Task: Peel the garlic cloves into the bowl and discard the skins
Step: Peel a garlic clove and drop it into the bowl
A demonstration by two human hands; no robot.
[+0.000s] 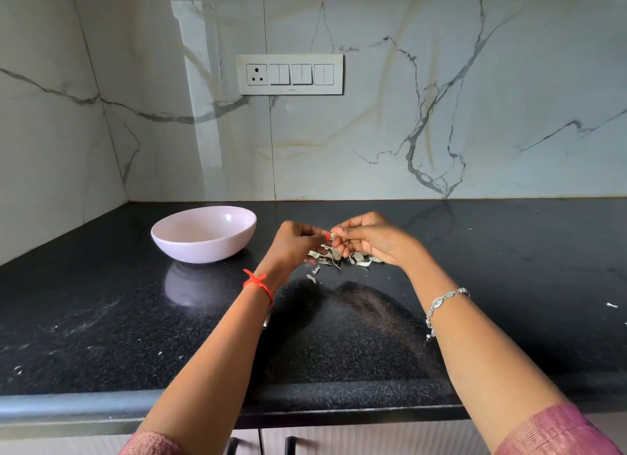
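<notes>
A pale pink bowl (203, 234) stands on the black counter, left of my hands; its inside looks bare from here. My left hand (295, 240) and my right hand (369, 239) meet just above the counter, fingertips pinched together on a small garlic clove (333, 236). Under and between the hands lies a loose pile of papery skins (327, 259). A few unpeeled cloves (366, 262) lie beneath my right hand. Most of the held clove is hidden by my fingers.
The black granite counter (135, 319) ends in a rounded front edge near me. A marble wall with a switch panel (290, 74) rises behind, and a side wall closes the left corner. Small skin scraps (611, 305) lie at the far right.
</notes>
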